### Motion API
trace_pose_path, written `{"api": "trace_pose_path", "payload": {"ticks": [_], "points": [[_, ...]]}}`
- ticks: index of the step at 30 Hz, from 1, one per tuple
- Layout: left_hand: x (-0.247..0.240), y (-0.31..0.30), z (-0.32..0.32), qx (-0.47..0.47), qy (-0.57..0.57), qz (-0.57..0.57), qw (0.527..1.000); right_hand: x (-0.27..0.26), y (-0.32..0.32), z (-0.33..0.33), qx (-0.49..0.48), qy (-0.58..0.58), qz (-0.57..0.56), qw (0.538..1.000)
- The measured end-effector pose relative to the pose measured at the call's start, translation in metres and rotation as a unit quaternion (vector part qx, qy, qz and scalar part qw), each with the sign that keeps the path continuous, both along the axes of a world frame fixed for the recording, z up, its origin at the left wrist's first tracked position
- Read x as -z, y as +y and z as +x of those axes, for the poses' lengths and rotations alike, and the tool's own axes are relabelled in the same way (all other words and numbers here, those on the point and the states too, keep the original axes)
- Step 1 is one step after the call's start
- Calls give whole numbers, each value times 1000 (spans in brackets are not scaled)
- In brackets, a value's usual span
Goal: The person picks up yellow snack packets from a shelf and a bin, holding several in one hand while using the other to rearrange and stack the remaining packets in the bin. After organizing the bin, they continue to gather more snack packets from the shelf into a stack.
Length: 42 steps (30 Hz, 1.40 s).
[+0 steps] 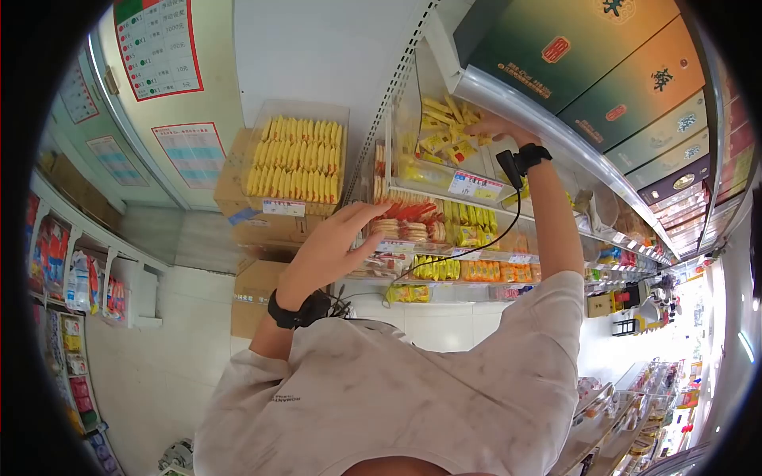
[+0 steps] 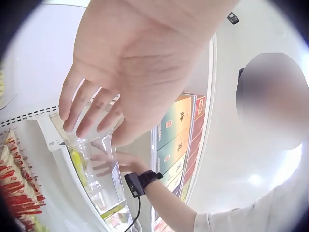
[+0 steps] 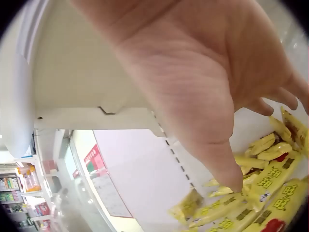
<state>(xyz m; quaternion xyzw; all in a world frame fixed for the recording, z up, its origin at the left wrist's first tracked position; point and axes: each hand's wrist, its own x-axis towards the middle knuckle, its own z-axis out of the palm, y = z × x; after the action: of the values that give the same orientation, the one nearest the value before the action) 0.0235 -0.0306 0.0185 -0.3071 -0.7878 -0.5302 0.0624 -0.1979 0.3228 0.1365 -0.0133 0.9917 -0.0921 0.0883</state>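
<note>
My right hand (image 1: 502, 128) reaches into a clear bin on the upper shelf that holds loose yellow packets (image 1: 444, 127). In the right wrist view the thumb of the right hand (image 3: 207, 92) is at the yellow packets (image 3: 277, 179), its other fingers spread above them; whether it touches them I cannot tell. My left hand (image 1: 333, 246) is held palm down with fingers extended, above or beside the red-and-white packets (image 1: 409, 214) on the lower shelf. In the left wrist view the left hand (image 2: 130, 67) holds nothing.
A clear bin of yellow packets in rows (image 1: 294, 159) stands on cardboard boxes at the left. Large green and orange boxes (image 1: 603, 71) fill the top shelf at the right. A black cable (image 1: 508, 230) hangs from the right wrist. A price label (image 1: 475, 186) fronts the upper bin.
</note>
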Motion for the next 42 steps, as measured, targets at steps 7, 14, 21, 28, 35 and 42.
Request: {"api": "trace_pose_path", "payload": {"ticks": [7, 14, 21, 28, 35, 42], "points": [[-2, -7, 4, -19, -10, 2, 1000, 21, 14, -39, -152, 16, 133, 979], [14, -7, -1, -25, 11, 23, 999, 24, 16, -34, -137, -41, 51, 988], [12, 3, -12, -13, -27, 89, 996, -7, -19, 68, -172, 162, -49, 970], [11, 30, -28, 80, -171, 180, 965, -2, -43, 153, -136, 257, -192, 937], [12, 59, -29, 179, -199, 401, 876, 36, -103, 241, -247, 362, -152, 886], [-13, 69, -6, 108, -288, 444, 842, 83, -139, 258, -260, 329, -222, 880]]}}
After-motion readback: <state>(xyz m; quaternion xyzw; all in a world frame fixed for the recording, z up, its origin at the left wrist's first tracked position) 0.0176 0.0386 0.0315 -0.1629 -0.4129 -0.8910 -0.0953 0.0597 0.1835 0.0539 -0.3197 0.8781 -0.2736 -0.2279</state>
